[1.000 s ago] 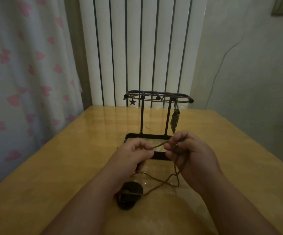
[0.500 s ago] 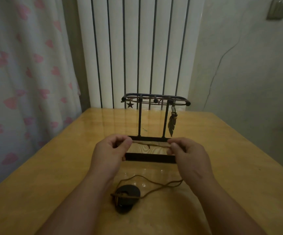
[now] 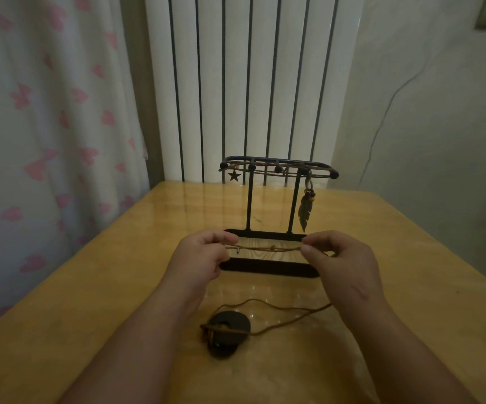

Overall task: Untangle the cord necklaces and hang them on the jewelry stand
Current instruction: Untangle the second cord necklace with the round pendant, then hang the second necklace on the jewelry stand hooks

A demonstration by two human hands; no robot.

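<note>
Both hands, the left hand point(image 3: 199, 259) and the right hand point(image 3: 342, 265), pinch a brown cord necklace point(image 3: 265, 248) between thumb and fingers, holding a knotted stretch of it level above the base of the black jewelry stand point(image 3: 276, 217). The rest of the cord trails down to a dark round pendant point(image 3: 225, 333) lying on the desk point(image 3: 90, 287) near the forearms. A star pendant point(image 3: 234, 175) and a feather pendant point(image 3: 305, 211) hang from the stand's top rail.

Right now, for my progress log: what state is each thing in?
left hand: fingers pinch the cord.
right hand: fingers pinch the cord.
cord: taut between the hands, knot midway, the rest slack on the table.
round pendant: lying on the table, tied to the cord.
jewelry stand: upright.
star pendant: hanging from the stand's top.
feather pendant: hanging at the stand's right.
</note>
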